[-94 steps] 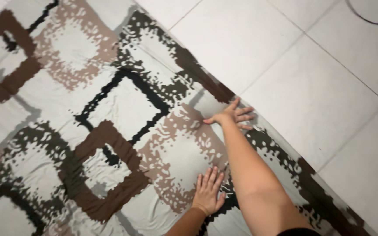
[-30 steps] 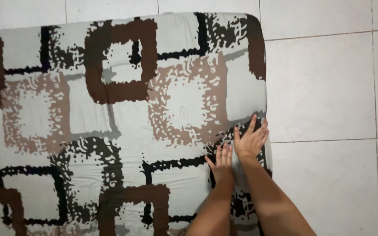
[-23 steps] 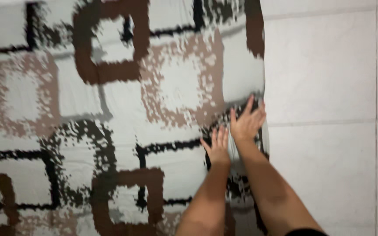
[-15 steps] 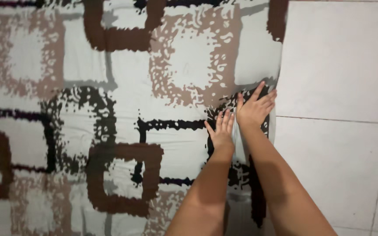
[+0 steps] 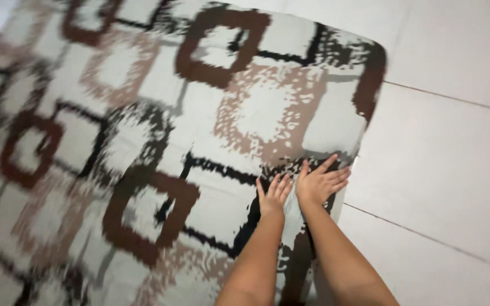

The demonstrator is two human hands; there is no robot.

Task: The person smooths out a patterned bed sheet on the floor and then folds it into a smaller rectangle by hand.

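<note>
Two bare hands are pressing flat on a patterned sheet covering a mattress on a tiled floor.

Head view: the left hand (image 5: 272, 195) and right hand (image 5: 317, 182) are lying side by side, palms down, fingers spread and gripping nothing, near the right edge of the pale sheet (image 5: 199, 130) with its brown and black squares. The mattress is sitting directly on the white tiled floor (image 5: 443, 158). The cloth is looking slightly bunched under the palms; a judgement only, but pushing sideways here could be dragging the fabric into new wrinkles or pulling the near corner loose.
</note>
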